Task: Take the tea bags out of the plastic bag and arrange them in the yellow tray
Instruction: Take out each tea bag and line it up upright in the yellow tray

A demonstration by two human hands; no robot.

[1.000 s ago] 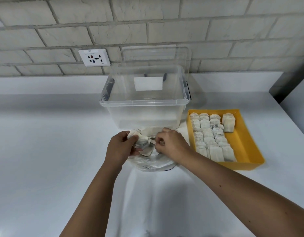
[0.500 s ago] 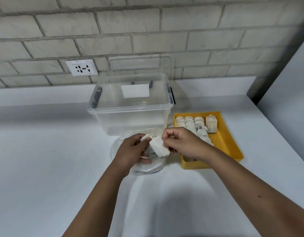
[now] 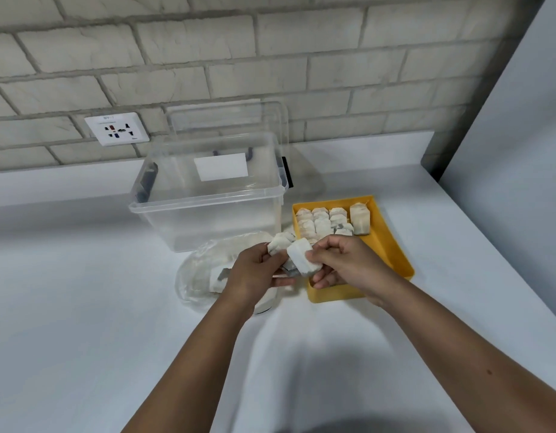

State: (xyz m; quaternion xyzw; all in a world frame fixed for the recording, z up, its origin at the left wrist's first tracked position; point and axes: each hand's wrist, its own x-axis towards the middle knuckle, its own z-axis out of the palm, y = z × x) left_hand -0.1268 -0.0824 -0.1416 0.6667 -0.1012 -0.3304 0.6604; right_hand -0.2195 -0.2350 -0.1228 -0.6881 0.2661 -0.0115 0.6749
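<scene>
A clear plastic bag (image 3: 201,273) with tea bags inside lies on the white counter in front of the storage box. My left hand (image 3: 255,273) is over the bag's right side, gripping a small bunch of tea bags (image 3: 280,242). My right hand (image 3: 345,264) pinches a single white tea bag (image 3: 301,257) just left of the yellow tray (image 3: 392,245). Several tea bags (image 3: 323,223) stand in rows in the tray's left part, and one (image 3: 360,219) stands apart at the back. My right hand hides the tray's front rows.
A clear plastic storage box (image 3: 208,201) stands behind the bag, its lid (image 3: 226,120) leaning on the brick wall. A wall socket (image 3: 117,129) is at the back left. A grey panel (image 3: 520,151) rises at the right. White counter (image 3: 83,307) spreads left and front.
My right hand has pulled one tea bag free from the bunch and moved it right, toward the tray. My left hand keeps hold of the other tea bags. The view shifted right.
</scene>
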